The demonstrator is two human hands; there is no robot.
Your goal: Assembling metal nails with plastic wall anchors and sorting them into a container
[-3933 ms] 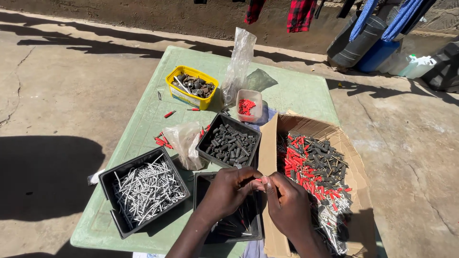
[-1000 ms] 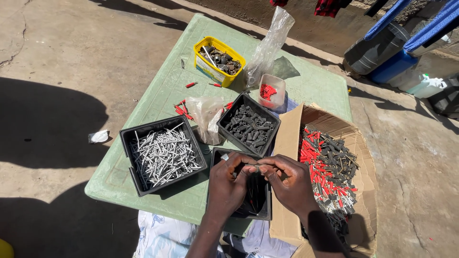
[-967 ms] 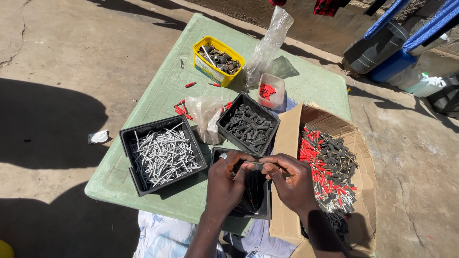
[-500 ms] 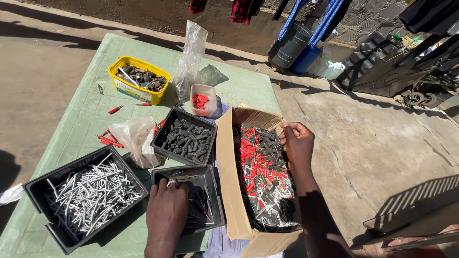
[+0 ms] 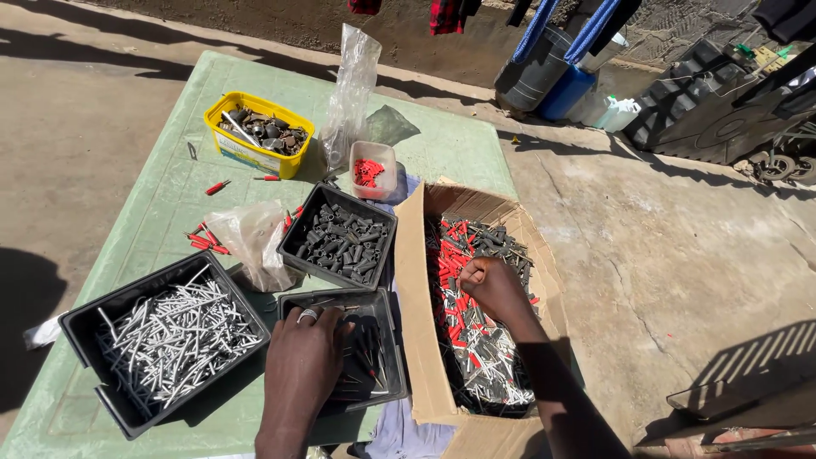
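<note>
My right hand (image 5: 491, 287) is down in the cardboard box (image 5: 414, 280), fingers curled together into a loose fist on the heap of red-and-grey plugs (image 5: 476, 340); can't tell if anything's pinched inside; box is tall-walled, corrugated, brown, flaps up, standing at the table's right edge. My left hand (image 5: 303, 361) lies flat, palm down, fingers together w/ a ring on one, over the near black tray (image 5: 376, 344), which sits just left of the box & holds thin dark pins; nothing gripped that I can see.

Beyond that tray, another black plastic tray (image 5: 295, 234) w/ short dark-grey ribbed sleeves; to the left a bigger black tray (image 5: 85, 314) full of shiny silver nails, jumbled. Between them a crumpled clear plastic bag (image 5: 251, 242); a few red pieces loose beside it. Further back: small clear tub (image 5: 372, 170) w/ red plugs; yellow rectangular tub (image 5: 223, 144) w/ mixed dull metal bits; tall clear bag (image 5: 353, 85) standing upright. All on a pale green table (image 5: 144, 204), matte, sunlit; concrete ground around.
</note>
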